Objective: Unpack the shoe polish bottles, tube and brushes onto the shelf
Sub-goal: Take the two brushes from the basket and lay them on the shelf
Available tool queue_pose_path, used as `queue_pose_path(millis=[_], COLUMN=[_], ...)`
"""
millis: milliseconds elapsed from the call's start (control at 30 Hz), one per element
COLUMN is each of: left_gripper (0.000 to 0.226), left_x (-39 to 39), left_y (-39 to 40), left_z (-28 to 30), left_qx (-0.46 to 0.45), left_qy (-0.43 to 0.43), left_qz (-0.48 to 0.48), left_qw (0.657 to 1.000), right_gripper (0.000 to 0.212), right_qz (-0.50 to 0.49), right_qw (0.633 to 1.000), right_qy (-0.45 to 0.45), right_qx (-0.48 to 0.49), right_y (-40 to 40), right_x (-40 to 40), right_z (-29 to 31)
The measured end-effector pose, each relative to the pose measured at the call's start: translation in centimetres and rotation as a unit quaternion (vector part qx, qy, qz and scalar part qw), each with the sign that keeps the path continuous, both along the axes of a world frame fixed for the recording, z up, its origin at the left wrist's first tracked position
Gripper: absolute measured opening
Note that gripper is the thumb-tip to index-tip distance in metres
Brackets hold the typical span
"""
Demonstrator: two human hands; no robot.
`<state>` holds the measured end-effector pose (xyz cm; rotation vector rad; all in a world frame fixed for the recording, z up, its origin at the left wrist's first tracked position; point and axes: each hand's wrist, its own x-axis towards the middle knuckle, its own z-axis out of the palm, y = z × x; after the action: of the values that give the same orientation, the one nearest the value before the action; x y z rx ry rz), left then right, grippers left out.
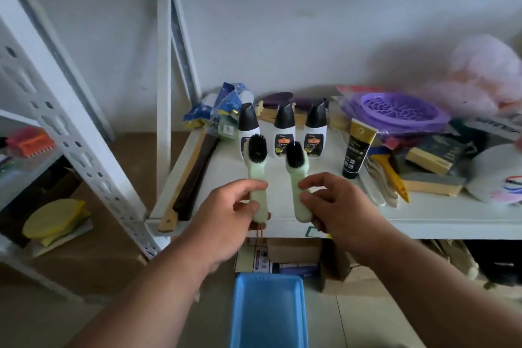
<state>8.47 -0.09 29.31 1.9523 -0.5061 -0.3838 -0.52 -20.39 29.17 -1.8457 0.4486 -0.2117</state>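
my left hand [238, 203] is gripping one brush [255, 175], right hand [336, 203] gripping the other brush [298, 178]. both are pointing bristles-far toward the bottles [284, 133], over the shelf [423, 215] near edge.

Both forearms reach forward; left hand [236, 203] and right hand [333, 200] each curled, pinching.

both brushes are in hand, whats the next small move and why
Probably lower both brushes onto the bare shelf in front of the three polish bottles. The left hand holds the left brush and the right hand holds the right brush; the tube already stands there.
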Motion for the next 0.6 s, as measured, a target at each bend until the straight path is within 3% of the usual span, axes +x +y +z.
queue_pose_path(millis=[233, 467, 600], left_gripper=[0.040, 0.043, 0.030], left_x=[3.1, 4.4, 4.7], left_y=[-3.0, -3.8, -4.7], left_z=[-1.7, -3.2, -3.8], left_qx=[-0.016, 0.026, 0.048], left_qy=[0.053, 0.023, 0.004], left_qz=[-0.015, -0.046, -0.037], left_qw=[0.998, 0.998, 0.998], right_gripper=[0.011, 0.010, 0.013], right_qz=[0.018, 0.022, 0.016], right_qw=[0.998, 0.995, 0.993], right_qy=[0.042, 0.062, 0.067], right_qx=[-0.031, -0.070, -0.091], right_y=[-3.3, -4.3, -4.7], right_x=[2.7, 3.6, 3.7], right_z=[-1.3, -2.9, -3.1])
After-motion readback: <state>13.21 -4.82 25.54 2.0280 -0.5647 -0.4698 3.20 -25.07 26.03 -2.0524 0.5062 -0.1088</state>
